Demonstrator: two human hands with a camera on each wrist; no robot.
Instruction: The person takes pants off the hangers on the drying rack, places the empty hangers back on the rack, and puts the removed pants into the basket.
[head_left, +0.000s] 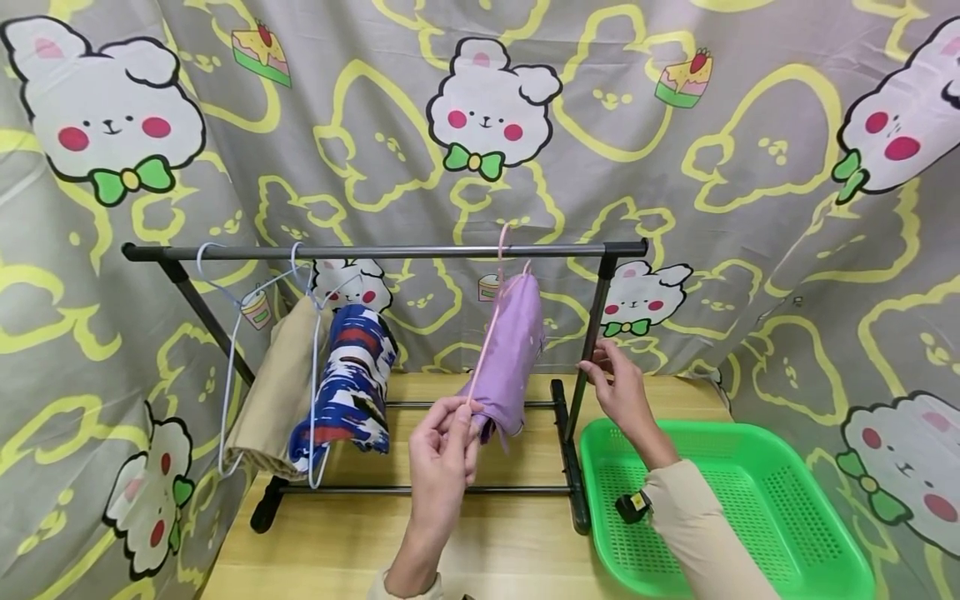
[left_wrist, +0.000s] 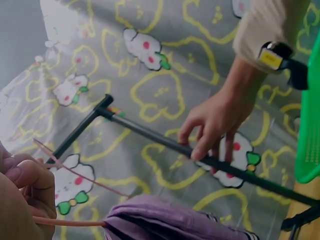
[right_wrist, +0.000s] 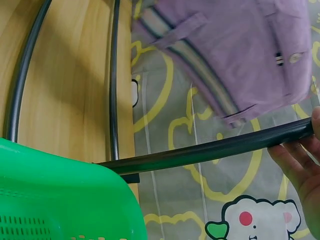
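My left hand (head_left: pixel 441 442) pinches the lower end of a pink clothes hanger (head_left: pixel 490 346) whose hook loops over the top bar of a black clothes rack (head_left: pixel 420 251). A folded purple garment (head_left: pixel 516 354) drapes over that hanger, and its striped trim shows in the right wrist view. My right hand (head_left: pixel 621 387) holds the rack's right upright (head_left: pixel 591 342), thumb on one side and fingers on the other, as the left wrist view (left_wrist: pixel 217 122) shows on the post (left_wrist: pixel 165 142).
Toward the rack's left end, blue hangers carry folded beige trousers (head_left: pixel 277 392) and a blue, white and red patterned garment (head_left: pixel 356 383). A green basket (head_left: pixel 817 533) stands by the rack's right foot on the wooden table (head_left: pixel 510 542). Patterned curtains (head_left: pixel 600 200) enclose the back and sides.
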